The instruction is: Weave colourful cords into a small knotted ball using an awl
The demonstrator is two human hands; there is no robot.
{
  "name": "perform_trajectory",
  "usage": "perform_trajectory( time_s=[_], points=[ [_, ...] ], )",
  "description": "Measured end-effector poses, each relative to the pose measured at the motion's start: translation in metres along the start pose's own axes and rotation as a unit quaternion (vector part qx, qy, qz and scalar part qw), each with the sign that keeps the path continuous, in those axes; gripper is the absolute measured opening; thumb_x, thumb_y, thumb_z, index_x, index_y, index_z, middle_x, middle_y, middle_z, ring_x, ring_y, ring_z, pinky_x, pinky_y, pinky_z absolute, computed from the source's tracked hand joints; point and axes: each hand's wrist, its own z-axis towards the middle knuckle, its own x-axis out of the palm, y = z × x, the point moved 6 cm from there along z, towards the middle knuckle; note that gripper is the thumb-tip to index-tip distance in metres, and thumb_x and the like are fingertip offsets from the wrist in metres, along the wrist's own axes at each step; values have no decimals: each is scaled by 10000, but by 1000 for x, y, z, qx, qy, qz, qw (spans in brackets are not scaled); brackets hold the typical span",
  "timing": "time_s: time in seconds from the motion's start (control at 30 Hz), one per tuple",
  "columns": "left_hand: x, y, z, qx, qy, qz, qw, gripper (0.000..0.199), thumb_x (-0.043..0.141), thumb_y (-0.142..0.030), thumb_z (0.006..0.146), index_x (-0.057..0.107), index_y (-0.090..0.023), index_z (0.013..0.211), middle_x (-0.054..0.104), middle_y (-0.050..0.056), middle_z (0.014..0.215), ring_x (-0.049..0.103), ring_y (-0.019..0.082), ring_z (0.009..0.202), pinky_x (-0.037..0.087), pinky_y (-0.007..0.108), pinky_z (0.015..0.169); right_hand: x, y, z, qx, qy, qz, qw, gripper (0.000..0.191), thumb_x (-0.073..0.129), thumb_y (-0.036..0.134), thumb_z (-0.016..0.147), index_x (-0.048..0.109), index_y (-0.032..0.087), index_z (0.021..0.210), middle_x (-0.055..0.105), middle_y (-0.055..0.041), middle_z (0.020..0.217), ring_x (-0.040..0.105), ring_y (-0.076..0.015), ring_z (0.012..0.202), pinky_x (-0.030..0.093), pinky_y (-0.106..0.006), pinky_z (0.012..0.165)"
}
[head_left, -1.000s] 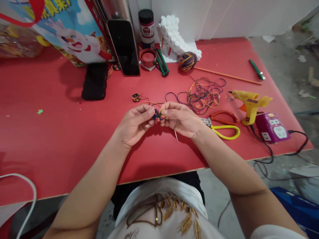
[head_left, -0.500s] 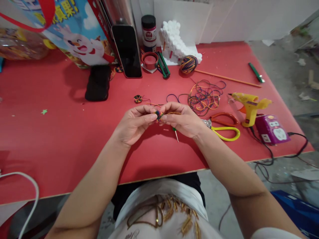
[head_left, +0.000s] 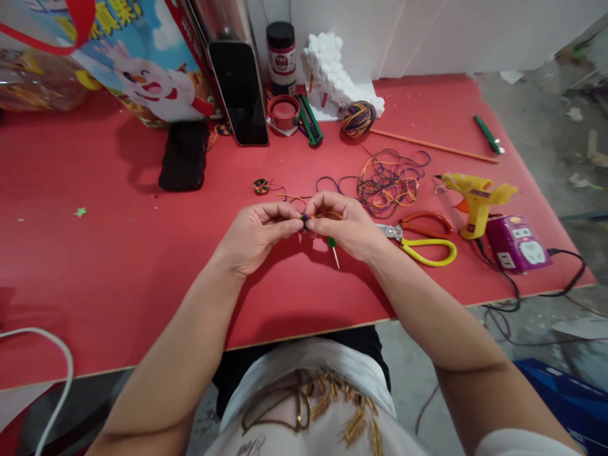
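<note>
A small multicoloured knotted cord piece (head_left: 304, 220) is pinched between both hands above the red table (head_left: 190, 253). My left hand (head_left: 259, 234) grips its left side with thumb and fingertips; my right hand (head_left: 344, 225) grips its right side. Cord from the piece runs by my right fingers. A similar small woven disc (head_left: 261, 185) lies just behind my left hand. Behind my right hand spreads a loose tangle of cord (head_left: 387, 183), with a wound ball (head_left: 358, 119) further back. Partly under my right hand is a green-handled awl (head_left: 334, 253).
Red-and-yellow-handled pliers (head_left: 427, 251), a yellow glue gun (head_left: 477, 196) and a purple power socket (head_left: 517, 244) are on the right. Phones (head_left: 240, 95), a green cutter (head_left: 310, 120), a jar (head_left: 282, 60) and a white model (head_left: 332, 73) stand or lie at the back.
The fingertips have closed in further over the small piece, so less of it shows. The whole view has shifted slightly.
</note>
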Motion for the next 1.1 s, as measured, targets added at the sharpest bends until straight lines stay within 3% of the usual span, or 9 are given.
perform_trajectory(
  time_s=[0.23, 0.47, 0.7, 0.93, 1.1],
  points=[
    [7, -5, -3, 27, 31, 17, 999, 254, 1025, -232, 630, 821, -179, 772, 752, 42, 900, 703, 149, 822, 577, 266, 797, 2, -3, 0, 30, 7, 64, 997, 186, 821, 187, 746, 659, 193, 838, 635, 52, 721, 556, -88, 631, 412, -217, 582],
    [6, -8, -5, 77, 10, 24, 997, 173, 974, -214, 711, 827, -189, 798, 750, 42, 953, 696, 141, 875, 568, 253, 841, 5, 0, 1, 15, 18, 116, 993, 252, 904, 204, 732, 685, 183, 856, 673, 41, 770, 602, -91, 697, 461, -220, 679],
    [8, -12, -7, 116, 7, 13, 993, 131, 924, -144, 720, 825, -209, 777, 756, 41, 964, 704, 159, 949, 568, 264, 893, 10, -5, 2, 4, 24, 179, 984, 172, 840, 169, 721, 682, 206, 779, 645, 32, 803, 588, -120, 785, 516, -248, 759],
    [4, -8, -5, 52, 8, -12, 999, 160, 959, -186, 695, 820, -184, 775, 755, 39, 897, 709, 147, 813, 589, 275, 802, 11, -4, 1, 48, 29, 179, 982, 187, 863, 268, 769, 709, 195, 846, 667, 20, 815, 611, -117, 736, 555, -253, 715],
    [5, -5, -4, 15, 24, -13, 1000, 183, 975, -203, 676, 820, -169, 767, 766, 48, 854, 702, 143, 756, 576, 266, 744, 9, -6, 2, 48, 14, 145, 988, 247, 905, 267, 731, 684, 179, 799, 642, 42, 719, 585, -91, 659, 501, -214, 632]
  ],
)
